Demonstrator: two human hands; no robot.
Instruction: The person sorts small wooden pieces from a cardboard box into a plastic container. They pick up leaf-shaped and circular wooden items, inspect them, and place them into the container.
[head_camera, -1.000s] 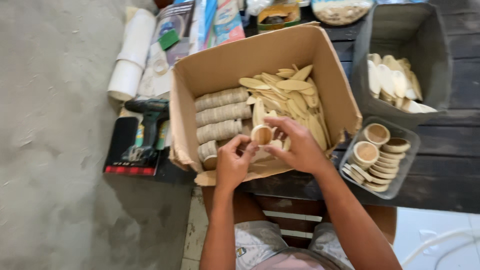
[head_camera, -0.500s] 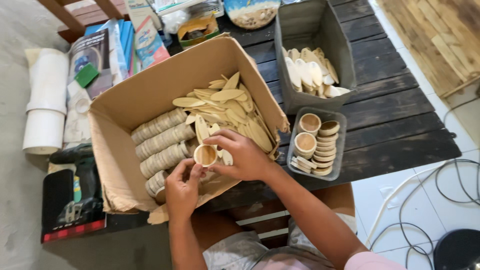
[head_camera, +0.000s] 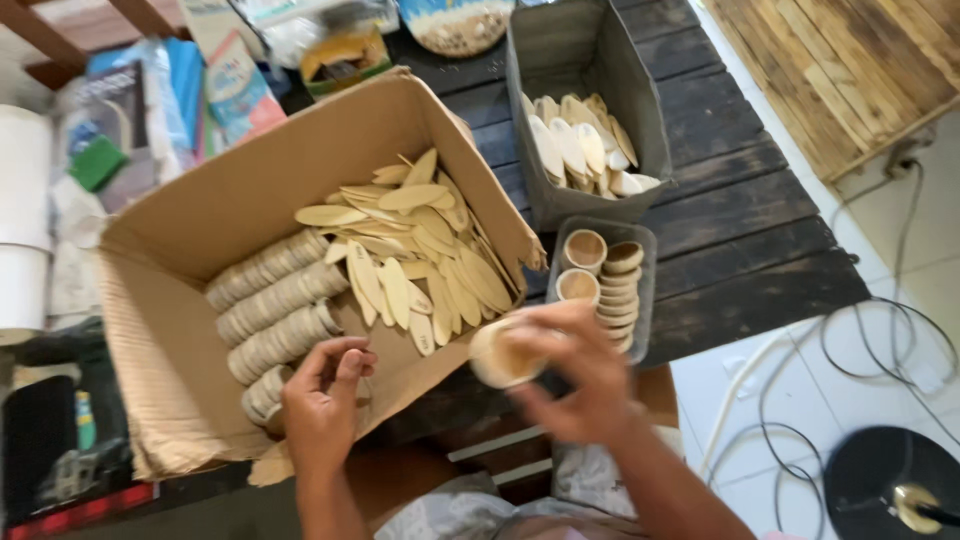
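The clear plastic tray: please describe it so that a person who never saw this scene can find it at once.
Start at the big open cardboard box on the dark wooden table. Just right of its torn corner, in front of the grey bin of pale oval pieces, sits the clear plastic tray. It alone holds small round wooden cups and stacked discs.

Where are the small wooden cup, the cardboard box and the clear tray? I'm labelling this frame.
small wooden cup (head_camera: 505, 355), head view, inner bowl.
cardboard box (head_camera: 260, 180), head view, far inner wall.
clear tray (head_camera: 648, 262), head view, right rim.
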